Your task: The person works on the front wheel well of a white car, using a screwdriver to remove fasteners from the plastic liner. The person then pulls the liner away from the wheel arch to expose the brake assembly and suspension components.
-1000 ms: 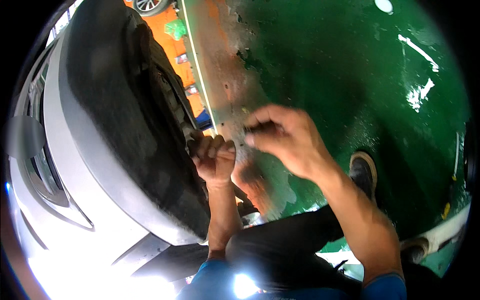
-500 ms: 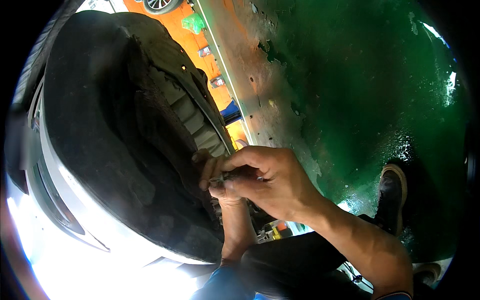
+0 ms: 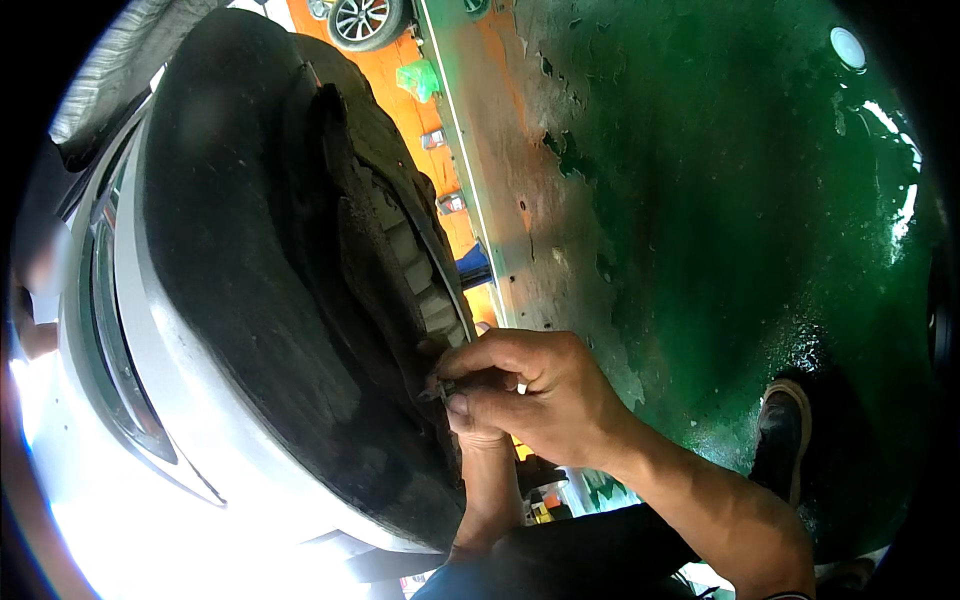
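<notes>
My right hand reaches across from the right, thumb and forefinger pinched together on a small grey, metal-looking piece. Its exact kind is too small to make out. Behind and below it comes my left hand, raised from the lower edge. Its fingers are mostly covered by the right hand, and its closed fingertips meet the same small piece. Both hands are at the right edge of a dark wheel-arch liner on a white car body.
A worn green floor spreads out on the right, with my shoe on it. A wheel, a green plastic bag and small boxes lie along an orange strip. At the left edge another person's arm shows, blurred.
The view has shifted, so the car and floor sit further right and lower. My hands stay together on the small piece, and the left fingers are now more hidden.
</notes>
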A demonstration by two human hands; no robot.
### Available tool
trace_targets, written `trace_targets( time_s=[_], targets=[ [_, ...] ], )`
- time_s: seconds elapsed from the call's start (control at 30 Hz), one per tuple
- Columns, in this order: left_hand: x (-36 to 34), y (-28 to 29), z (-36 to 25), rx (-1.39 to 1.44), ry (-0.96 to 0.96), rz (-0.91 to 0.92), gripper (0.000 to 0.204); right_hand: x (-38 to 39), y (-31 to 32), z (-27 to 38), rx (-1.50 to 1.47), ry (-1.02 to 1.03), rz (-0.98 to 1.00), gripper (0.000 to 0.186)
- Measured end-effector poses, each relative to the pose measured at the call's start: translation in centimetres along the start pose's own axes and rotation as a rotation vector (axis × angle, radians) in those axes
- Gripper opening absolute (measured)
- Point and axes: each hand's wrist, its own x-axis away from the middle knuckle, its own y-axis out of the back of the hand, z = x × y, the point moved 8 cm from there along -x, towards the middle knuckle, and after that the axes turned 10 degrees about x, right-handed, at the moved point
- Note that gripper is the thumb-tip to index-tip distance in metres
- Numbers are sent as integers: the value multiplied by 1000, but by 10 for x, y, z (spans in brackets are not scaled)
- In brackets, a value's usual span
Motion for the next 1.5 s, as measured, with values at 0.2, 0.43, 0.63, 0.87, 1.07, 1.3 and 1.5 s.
trace_targets(
  time_s=[0.2, 0.43, 0.63, 0.87, 1.07, 1.3, 1.5],
  targets=[
    [-3, -1, 2, -13, -2, 12, 25, -4, 1, 7, 94, 34, 33, 20],
    [-7, 0, 3, -21, -1, 22, 25, -10, -2, 9, 100, -29, 105, 21],
    [-5, 0, 5, -20, 4, 35, 25, -15, -2, 14, 204, 51, 146, 23],
    [0, 2, -2, -33, -32, -1, 25, -14, 4, 12, 164, -55, 133, 23],
    [1, 2, 1, 9, -5, 14, 30, -27, 27, 9, 154, -68, 60, 24],
    [-6, -6, 7, 0, 53, 73, 37, -79, 60, 24, 142, 5, -95, 25],
    [-7, -3, 7, -20, 66, 60, 39, -126, 33, 56, 333, 312, -216, 29]
  ],
)
